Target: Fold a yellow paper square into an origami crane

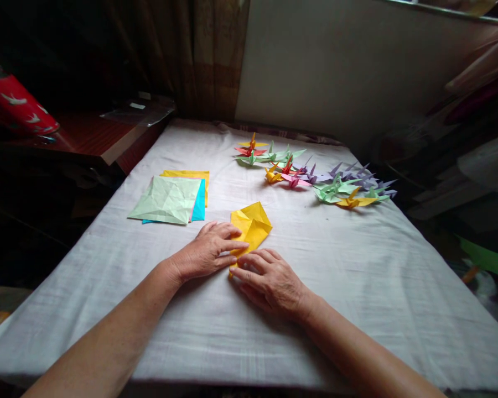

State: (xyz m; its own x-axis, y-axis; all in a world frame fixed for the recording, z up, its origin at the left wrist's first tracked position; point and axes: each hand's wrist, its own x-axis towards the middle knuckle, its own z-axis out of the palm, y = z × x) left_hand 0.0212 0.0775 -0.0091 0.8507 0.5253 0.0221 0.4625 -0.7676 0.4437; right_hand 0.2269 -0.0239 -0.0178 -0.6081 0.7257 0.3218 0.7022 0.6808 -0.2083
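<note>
A partly folded sheet of yellow origami paper (253, 225) lies on the cloth in front of me, with creases and a raised flap at its far end. My left hand (213, 247) rests along its left edge, fingers stretched out and lying on the paper. At the near, narrow end, the bent fingers of my right hand (271, 281) hold the paper close to the left fingertips. That near tip is mostly hidden under the fingers. Left of the paper sits a stack of creased sheets, with a pale green sheet (168, 199) on top.
Several folded paper cranes (292, 179) in mixed colours stand at the back right. White cloth (182, 342) covers the table. At the left, a side table (103, 132) carries a red cylindrical container (19, 105) and a clear plastic bag (143, 112). A wall (315, 66) rises behind.
</note>
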